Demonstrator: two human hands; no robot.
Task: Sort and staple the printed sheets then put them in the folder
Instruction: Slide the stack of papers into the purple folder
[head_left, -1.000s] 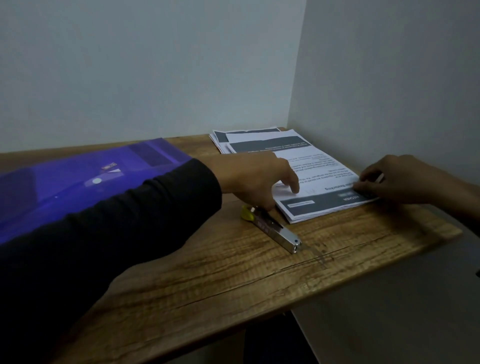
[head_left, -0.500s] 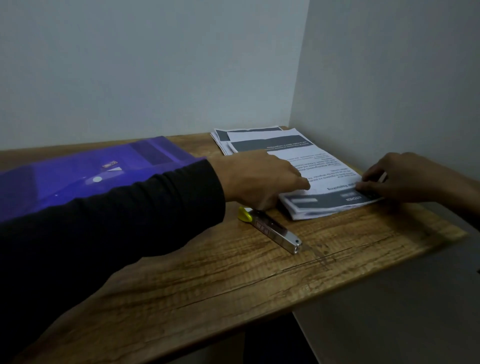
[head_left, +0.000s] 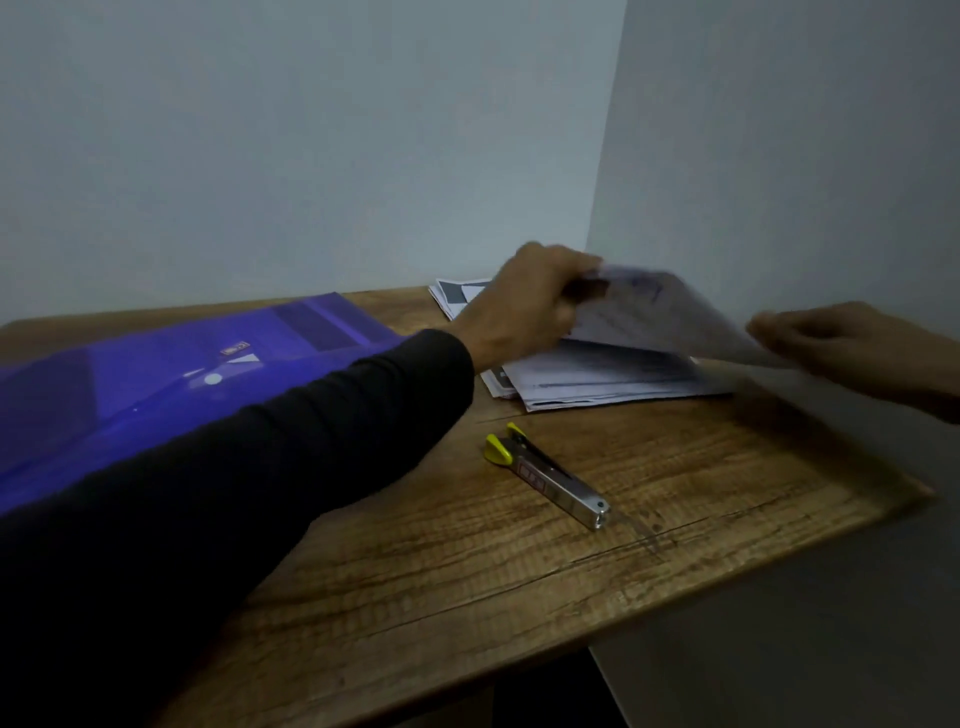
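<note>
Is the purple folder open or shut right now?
Shut, as far as the view shows. The purple folder lies flat on the wooden table with its flap down over the white snap button; a dark sleeve hides its near edge.

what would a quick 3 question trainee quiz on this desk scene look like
1. True or false: the stapler lies on the wooden desk with neither hand touching it.
2. Which hand lifts the top sheet off the paper stack? A) left hand B) right hand C) neither
3. Fill in: the folder lying at the left of the desk is ____ in colour.

Key:
1. True. It lies free, nearer the camera than the stack.
2. A. The left hand grips the sheet's far edge; the right hand is at its other end, too blurred to judge.
3. Purple.
</note>
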